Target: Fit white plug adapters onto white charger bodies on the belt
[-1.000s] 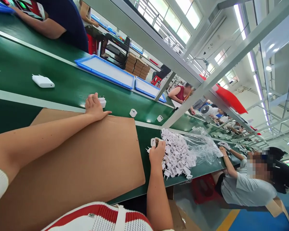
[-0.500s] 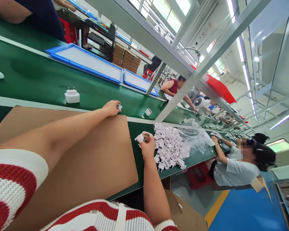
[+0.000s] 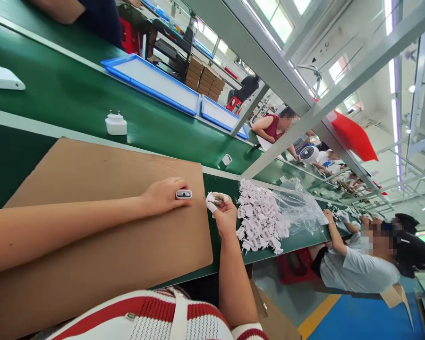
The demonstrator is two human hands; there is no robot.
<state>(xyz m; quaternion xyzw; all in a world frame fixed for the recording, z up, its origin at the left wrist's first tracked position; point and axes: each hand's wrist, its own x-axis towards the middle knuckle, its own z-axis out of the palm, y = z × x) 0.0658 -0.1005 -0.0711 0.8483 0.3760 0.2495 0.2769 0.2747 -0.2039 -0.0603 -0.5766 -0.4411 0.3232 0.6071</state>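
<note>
My left hand point(image 3: 165, 195) is over the brown cardboard sheet point(image 3: 127, 245), its fingers wrapped round a small white charger housing point(image 3: 183, 194) whose open end shows a dark inside. Just right of the sheet's edge, my right hand point(image 3: 225, 216) pinches a white plug piece point(image 3: 210, 199) between fingers that wear pale finger covers. The two hands are close together but apart. Beside my right hand lies a heap of white plug pieces point(image 3: 258, 217), spilling from a clear plastic bag point(image 3: 301, 208).
Along the green belt point(image 3: 67, 113) stand a white charger point(image 3: 115, 123), another housing point(image 3: 227, 160) and a larger white device point(image 3: 3, 77). Blue-rimmed trays point(image 3: 152, 85) sit beyond. A grey metal post point(image 3: 269, 153) rises by the heap. A co-worker point(image 3: 357, 264) sits at the right.
My left hand has drawn back from the belt side to above the cardboard, bringing the housing near my right hand. My right hand still holds the plug piece. The view has shifted.
</note>
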